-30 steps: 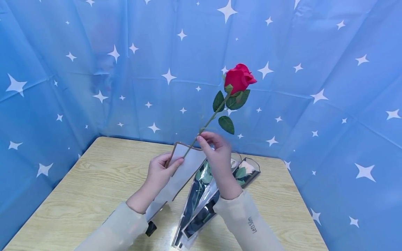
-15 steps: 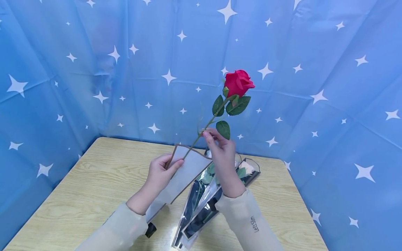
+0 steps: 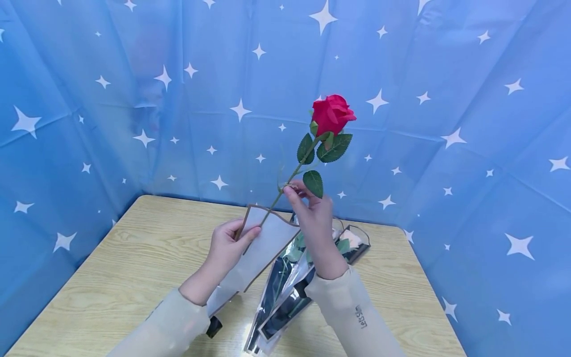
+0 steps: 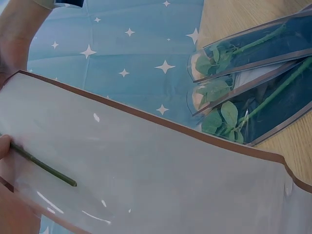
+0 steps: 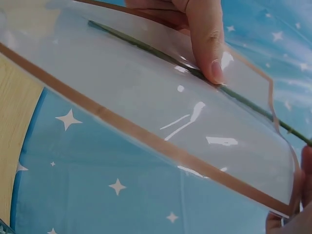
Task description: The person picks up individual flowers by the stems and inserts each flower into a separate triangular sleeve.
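Observation:
A red rose with dark green leaves leans up and to the right in the head view. My right hand pinches its stem about midway, just beneath the lowest leaf. My left hand grips the edge of a whitish flower sleeve with brown borders, near its wide top. The left thumb presses along the lower stem, which overlaps the sleeve. In the left wrist view the cut stem end shows against the sleeve's pale face, well below the thumb. The sleeve's narrow lower part is partly hidden by the left forearm.
Several wrapped pale roses in clear and black sleeves lie on the wooden table, under and beside the right forearm. A small black object sits by the left cuff. A blue star-printed curtain hangs around the table.
The rose has shifted slightly left and a little lower. The right fingertips have moved slightly up and right, and the sleeve's right top corner has spread to the right. The left hand stays put.

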Demonstrator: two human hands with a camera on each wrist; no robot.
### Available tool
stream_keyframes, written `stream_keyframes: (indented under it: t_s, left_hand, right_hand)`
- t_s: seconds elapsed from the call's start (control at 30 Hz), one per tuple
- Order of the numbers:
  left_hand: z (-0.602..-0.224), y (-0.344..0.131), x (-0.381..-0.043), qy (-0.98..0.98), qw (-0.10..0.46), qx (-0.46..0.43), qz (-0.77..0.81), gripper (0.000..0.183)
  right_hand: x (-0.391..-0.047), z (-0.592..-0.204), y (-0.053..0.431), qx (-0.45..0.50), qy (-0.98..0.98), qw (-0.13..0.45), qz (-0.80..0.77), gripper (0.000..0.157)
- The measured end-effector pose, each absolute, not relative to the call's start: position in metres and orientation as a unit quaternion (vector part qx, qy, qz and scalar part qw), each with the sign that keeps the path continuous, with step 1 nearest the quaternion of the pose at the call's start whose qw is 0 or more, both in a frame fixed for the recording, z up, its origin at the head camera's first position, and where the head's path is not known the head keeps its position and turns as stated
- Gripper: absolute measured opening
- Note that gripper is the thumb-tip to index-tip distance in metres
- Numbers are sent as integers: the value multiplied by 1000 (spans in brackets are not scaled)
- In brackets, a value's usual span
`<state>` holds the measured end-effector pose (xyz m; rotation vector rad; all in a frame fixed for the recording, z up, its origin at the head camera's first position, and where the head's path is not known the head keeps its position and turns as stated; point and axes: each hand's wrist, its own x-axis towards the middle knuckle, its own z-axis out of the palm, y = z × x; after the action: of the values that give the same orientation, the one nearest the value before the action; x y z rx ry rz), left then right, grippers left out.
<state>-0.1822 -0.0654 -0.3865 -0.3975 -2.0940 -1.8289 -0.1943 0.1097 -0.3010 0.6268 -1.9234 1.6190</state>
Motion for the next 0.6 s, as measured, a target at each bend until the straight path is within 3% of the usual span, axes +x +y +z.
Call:
stream_keyframes:
  t_s: [0.23, 0.47, 0.6]
  left_hand:
    - [-388, -65, -182, -741, 164, -130, -638, 9]
    - [-388, -64, -182, -727, 184, -145, -645, 8]
    - [-382, -65, -180, -721, 185, -144, -652, 9]
  right_hand:
    - [-193, -298, 109, 188, -702, 213, 653, 17]
    - [-195, -298, 111, 235, -694, 244, 634, 13]
    - [-192, -297, 110, 229, -724, 226, 610, 14]
